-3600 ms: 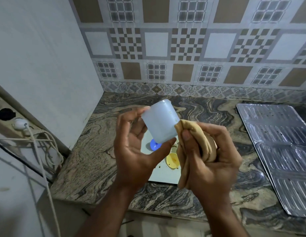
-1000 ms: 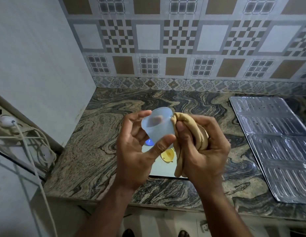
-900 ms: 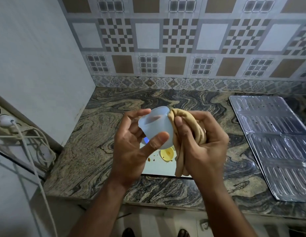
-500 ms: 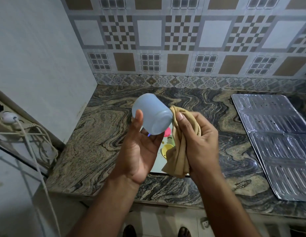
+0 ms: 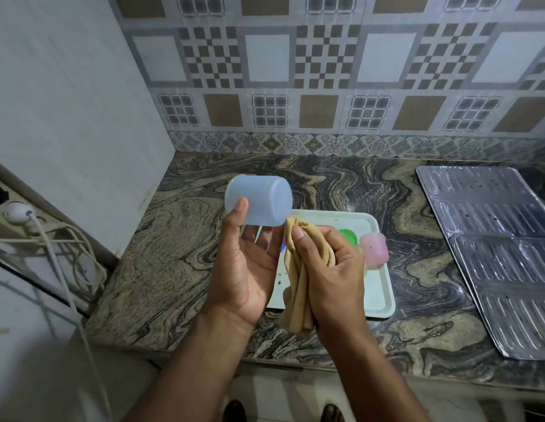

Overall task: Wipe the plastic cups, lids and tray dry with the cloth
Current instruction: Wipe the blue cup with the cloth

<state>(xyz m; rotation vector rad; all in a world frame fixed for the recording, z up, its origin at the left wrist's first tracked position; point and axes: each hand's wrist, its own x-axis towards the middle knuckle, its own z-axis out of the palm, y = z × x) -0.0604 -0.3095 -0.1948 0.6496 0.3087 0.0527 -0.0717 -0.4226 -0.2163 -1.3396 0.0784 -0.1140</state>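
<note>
My left hand (image 5: 245,269) holds a pale blue plastic cup (image 5: 259,200) on its side above the counter, thumb on its near wall and palm turned up. Beside it my right hand (image 5: 329,275) grips a bunched tan cloth (image 5: 297,295), whose top end touches the cup's lower right edge. Under both hands a pale green tray (image 5: 384,292) lies on the counter. A pink cup (image 5: 374,250) and a green lid (image 5: 348,236) rest in the tray; a sliver of something blue (image 5: 283,245) shows between my hands.
The marble counter (image 5: 174,263) ends at a white wall on the left and a tiled backsplash behind. A ribbed metal sheet (image 5: 502,254) covers the counter's right side. White cables and a plug (image 5: 17,212) hang at the left, below counter level.
The cup has turned from mouth toward the cloth to lying on its side, held higher. The cloth has come out of the cup and hangs lower. The view shifted and uncovers the tray's right part.
</note>
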